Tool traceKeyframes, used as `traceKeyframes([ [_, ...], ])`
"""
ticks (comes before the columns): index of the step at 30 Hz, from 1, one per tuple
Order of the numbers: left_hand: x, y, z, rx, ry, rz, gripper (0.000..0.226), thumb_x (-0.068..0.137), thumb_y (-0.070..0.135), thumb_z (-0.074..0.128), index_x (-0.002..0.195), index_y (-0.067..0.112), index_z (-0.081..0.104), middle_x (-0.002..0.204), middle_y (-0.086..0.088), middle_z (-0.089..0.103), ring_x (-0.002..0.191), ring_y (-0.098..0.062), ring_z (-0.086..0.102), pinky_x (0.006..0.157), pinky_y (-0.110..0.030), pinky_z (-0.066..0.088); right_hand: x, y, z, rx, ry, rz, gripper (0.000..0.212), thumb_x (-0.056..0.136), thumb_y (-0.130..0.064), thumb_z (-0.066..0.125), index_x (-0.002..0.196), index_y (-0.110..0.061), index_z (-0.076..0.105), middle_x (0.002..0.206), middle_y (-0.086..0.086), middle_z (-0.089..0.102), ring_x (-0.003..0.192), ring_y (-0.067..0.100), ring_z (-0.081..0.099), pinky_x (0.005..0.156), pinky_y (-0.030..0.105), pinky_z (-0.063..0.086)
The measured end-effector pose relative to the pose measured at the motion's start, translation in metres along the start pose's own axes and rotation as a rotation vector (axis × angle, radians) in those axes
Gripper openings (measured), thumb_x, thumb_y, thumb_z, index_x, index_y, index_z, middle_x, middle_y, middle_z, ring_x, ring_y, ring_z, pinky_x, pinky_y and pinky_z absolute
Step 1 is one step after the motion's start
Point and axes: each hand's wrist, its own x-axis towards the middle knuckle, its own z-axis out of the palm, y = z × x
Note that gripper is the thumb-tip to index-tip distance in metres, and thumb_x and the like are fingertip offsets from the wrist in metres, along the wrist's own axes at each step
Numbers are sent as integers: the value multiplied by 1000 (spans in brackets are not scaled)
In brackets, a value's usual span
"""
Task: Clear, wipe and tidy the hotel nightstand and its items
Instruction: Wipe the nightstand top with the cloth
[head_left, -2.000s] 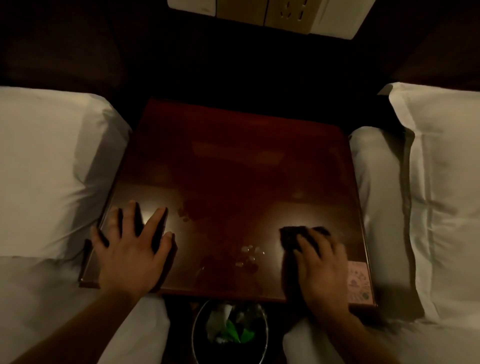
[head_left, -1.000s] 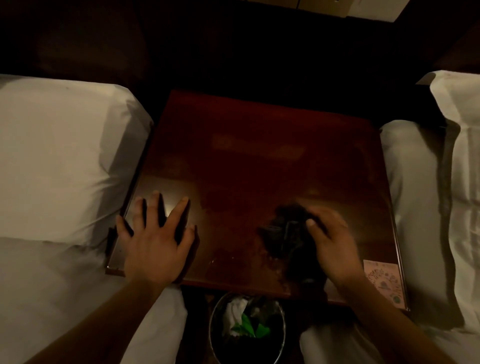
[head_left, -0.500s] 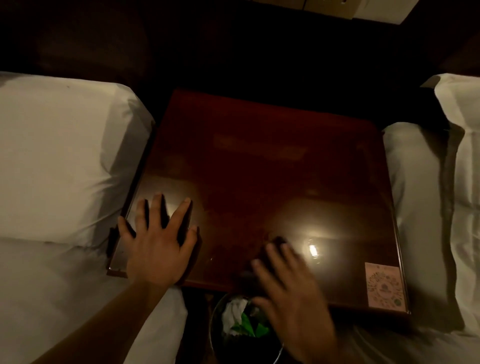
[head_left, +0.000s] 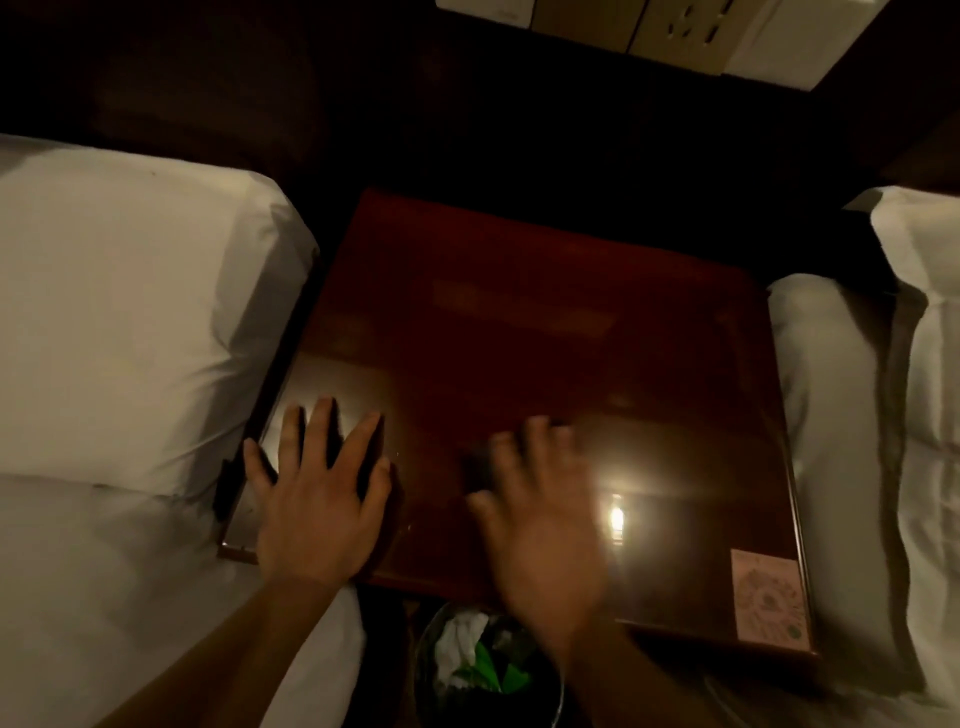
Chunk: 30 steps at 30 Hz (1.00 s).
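The dark red glossy nightstand (head_left: 545, 322) stands between two beds, its top bare and shiny. My left hand (head_left: 319, 493) lies flat with spread fingers on the front left corner. My right hand (head_left: 540, 519) is blurred with motion over the front middle of the top, fingers extended, pressing a dark cloth (head_left: 480, 465) that shows only as a dark patch beside the fingers. A pink sticker (head_left: 771, 597) sits at the front right corner. A bright light reflection glints just right of my right hand.
White pillows and bedding flank the nightstand, the left bed (head_left: 130, 338) and the right bed (head_left: 883, 415). A bin (head_left: 488, 670) with white and green rubbish stands on the floor below the front edge. A wall socket panel (head_left: 649, 26) is at the top.
My right hand swept the cloth from the front right toward the front middle and then a little farther in on the top. The left hand stayed flat in place.
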Motion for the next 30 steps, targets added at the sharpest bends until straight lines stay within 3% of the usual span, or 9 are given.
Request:
traceKeyframes([
  [4, 0, -7, 3, -176, 159, -64, 49, 94, 37, 38, 133, 15, 59, 145, -14, 49, 137, -32, 44, 112, -64, 27, 26, -23, 9, -8, -52, -483, 58, 95, -57, 30, 146, -29, 33, 159, 7, 23, 148, 28, 14, 116, 51, 23],
  [8, 1, -7, 5, -259, 198, -101, 52, 92, 38, 40, 134, 12, 57, 143, -16, 50, 132, -33, 46, 113, -63, 30, 96, 53, -9, -46, 51, -45, 57, 98, -52, 28, 147, -23, 36, 158, 12, 25, 146, 33, 19, 117, 51, 21],
  [11, 0, -4, -1, -358, 213, -79, 56, 91, 39, 43, 138, 9, 52, 144, -17, 49, 133, -33, 43, 109, -63, 35, 131, 7, -17, 31, 11, 166, 58, 100, -51, 22, 151, -23, 24, 161, 14, 13, 148, 36, 7, 118, 52, 12],
  [15, -2, -7, -17, -780, 211, -314, 64, 89, 47, 41, 146, 18, 46, 149, -7, 47, 138, -20, 41, 113, -38, 33, 45, -105, 8, -29, -92, -655, 60, 89, -44, 41, 144, -20, 39, 156, 16, 27, 146, 40, 8, 117, 56, 7],
  [17, 0, -15, -24, -1036, 194, -449, 55, 92, 43, 46, 145, 27, 47, 146, 3, 50, 137, -12, 44, 112, -32, 34, 31, -98, 9, 5, -119, -816, 56, 90, -48, 43, 141, -25, 42, 156, 7, 32, 148, 30, 14, 120, 48, 9],
  [20, 5, -37, -36, -1244, 93, -519, 34, 102, 25, 50, 135, 35, 54, 138, 13, 57, 134, -7, 49, 104, -20, 35, 86, -48, 3, -22, -26, -589, 54, 96, -47, 39, 145, -23, 40, 156, 10, 29, 146, 32, 22, 119, 49, 16],
  [25, 5, -64, -59, -1631, -21, -757, 37, 103, 37, 42, 135, 24, 57, 134, -1, 64, 123, -14, 59, 102, -28, 41, 176, -84, -7, 91, -8, -24, 57, 101, -50, 21, 152, -25, 19, 162, 10, 7, 149, 32, 1, 120, 48, 7],
  [28, 1, -70, -68, -1745, 17, -869, 41, 103, 40, 41, 132, 18, 59, 130, -10, 67, 114, -21, 66, 99, -35, 49, 137, -158, 12, 44, -36, -357, 57, 100, -48, 25, 151, -24, 23, 161, 15, 13, 147, 39, 5, 118, 52, 8],
  [30, 3, -74, -68, -1804, 4, -899, 43, 101, 45, 41, 104, 22, 77, 110, -7, 77, 91, -19, 75, 71, -35, 63, 79, -176, 27, 69, -121, -706, 57, 97, -49, 28, 148, -24, 29, 158, 13, 23, 147, 37, 10, 119, 53, 10],
])
